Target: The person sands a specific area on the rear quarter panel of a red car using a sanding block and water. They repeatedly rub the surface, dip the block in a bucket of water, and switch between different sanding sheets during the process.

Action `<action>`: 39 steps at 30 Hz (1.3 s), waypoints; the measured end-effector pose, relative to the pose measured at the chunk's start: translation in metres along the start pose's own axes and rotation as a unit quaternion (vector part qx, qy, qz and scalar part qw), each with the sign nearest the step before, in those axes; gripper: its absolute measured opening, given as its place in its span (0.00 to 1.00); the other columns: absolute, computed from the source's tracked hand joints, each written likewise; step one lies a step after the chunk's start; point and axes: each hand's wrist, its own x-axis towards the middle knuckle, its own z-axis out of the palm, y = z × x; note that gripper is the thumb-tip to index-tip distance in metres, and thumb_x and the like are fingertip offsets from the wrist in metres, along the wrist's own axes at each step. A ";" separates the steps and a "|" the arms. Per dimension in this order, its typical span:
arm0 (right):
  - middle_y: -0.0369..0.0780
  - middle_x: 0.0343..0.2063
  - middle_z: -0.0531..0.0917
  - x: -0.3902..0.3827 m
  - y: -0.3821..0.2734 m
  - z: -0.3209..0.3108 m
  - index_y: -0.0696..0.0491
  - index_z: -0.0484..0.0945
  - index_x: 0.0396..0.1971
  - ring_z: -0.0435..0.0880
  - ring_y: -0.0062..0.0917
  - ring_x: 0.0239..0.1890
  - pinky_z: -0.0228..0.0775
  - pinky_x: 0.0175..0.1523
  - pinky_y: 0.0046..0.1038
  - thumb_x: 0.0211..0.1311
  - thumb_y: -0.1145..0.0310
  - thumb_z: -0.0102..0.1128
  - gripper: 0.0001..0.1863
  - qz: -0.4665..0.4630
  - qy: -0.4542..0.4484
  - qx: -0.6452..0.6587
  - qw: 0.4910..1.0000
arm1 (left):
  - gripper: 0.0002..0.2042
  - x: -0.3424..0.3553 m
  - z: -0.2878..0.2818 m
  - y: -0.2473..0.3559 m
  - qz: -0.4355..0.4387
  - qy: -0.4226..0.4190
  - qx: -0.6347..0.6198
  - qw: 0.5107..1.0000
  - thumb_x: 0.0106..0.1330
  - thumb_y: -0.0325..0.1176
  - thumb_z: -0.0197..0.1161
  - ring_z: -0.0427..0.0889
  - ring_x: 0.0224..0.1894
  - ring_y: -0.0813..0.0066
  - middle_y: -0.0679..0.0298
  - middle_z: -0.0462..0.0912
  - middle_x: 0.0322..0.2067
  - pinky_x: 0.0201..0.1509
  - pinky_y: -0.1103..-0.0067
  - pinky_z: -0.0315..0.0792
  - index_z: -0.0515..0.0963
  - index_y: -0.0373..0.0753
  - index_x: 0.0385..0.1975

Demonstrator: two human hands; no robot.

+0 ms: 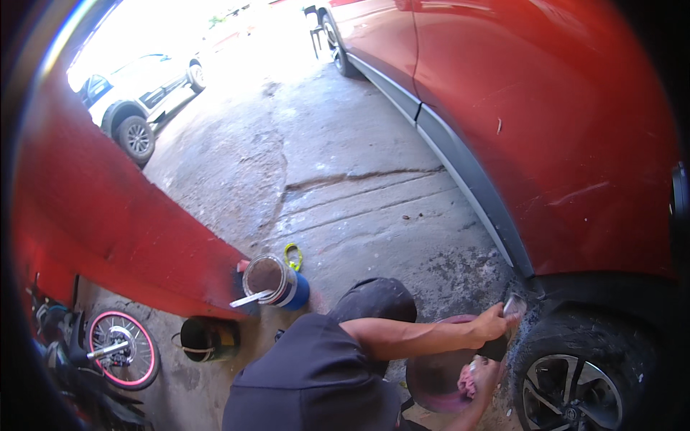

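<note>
Pink rim, wire spokes: motorbike wheel [146, 330] at 8 o'clock. Round black bucket [223, 334] at half past seven; same bearing, nearer centre, blue-and-white cylindrical tub [295, 293], pale flat stick [251, 299] across its rim. Round pinkish-red basin [431, 363] at 5. Right hand [486, 370], half past four: fingers grasping bunched pink cloth [467, 383], seen against the basin. Likely light, soft, slippery if wet; best gathered by the middle. Left hand [491, 323], 4 o'clock: fingers curled round small pale object [514, 307], too blurred to identify; probably light, held by its near end. Black rubber tyre [575, 337] farther out.
</note>
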 end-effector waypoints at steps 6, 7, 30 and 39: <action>0.52 0.43 0.88 0.002 0.055 0.041 0.56 0.82 0.54 0.88 0.45 0.48 0.79 0.54 0.44 0.55 0.64 0.69 0.25 -0.061 -0.329 -0.530 0.779 | 0.20 -0.024 0.007 0.038 -0.058 -0.156 -0.190 0.968 0.67 0.30 0.69 0.82 0.38 0.75 0.64 0.82 0.38 0.39 0.75 0.78 0.73 0.43 0.58; 0.53 0.44 0.88 -0.002 0.061 0.052 0.56 0.85 0.49 0.86 0.46 0.52 0.77 0.59 0.42 0.55 0.65 0.68 0.21 -0.127 -0.328 -0.536 0.768 | 0.20 -0.025 -0.001 0.031 -0.055 -0.173 -0.184 0.966 0.67 0.29 0.68 0.82 0.39 0.75 0.64 0.82 0.37 0.39 0.75 0.78 0.73 0.44 0.57; 0.43 0.36 0.83 -0.149 -0.461 -0.295 0.57 0.78 0.45 0.85 0.24 0.36 0.81 0.35 0.23 0.69 0.62 0.64 0.14 0.045 -0.230 0.470 0.851 | 0.13 -0.211 -0.015 0.235 -0.106 0.018 -0.139 0.984 0.75 0.42 0.54 0.82 0.30 0.74 0.67 0.82 0.31 0.33 0.75 0.79 0.80 0.40 0.45; 0.39 0.49 0.83 -0.156 -0.724 -0.486 0.49 0.82 0.46 0.85 0.37 0.48 0.82 0.47 0.39 0.54 0.70 0.72 0.18 -0.573 -0.077 -0.536 0.615 | 0.32 -0.248 0.222 0.422 0.046 0.116 0.048 0.991 0.74 0.44 0.66 0.80 0.46 0.80 0.67 0.81 0.47 0.51 0.79 0.76 0.65 0.47 0.75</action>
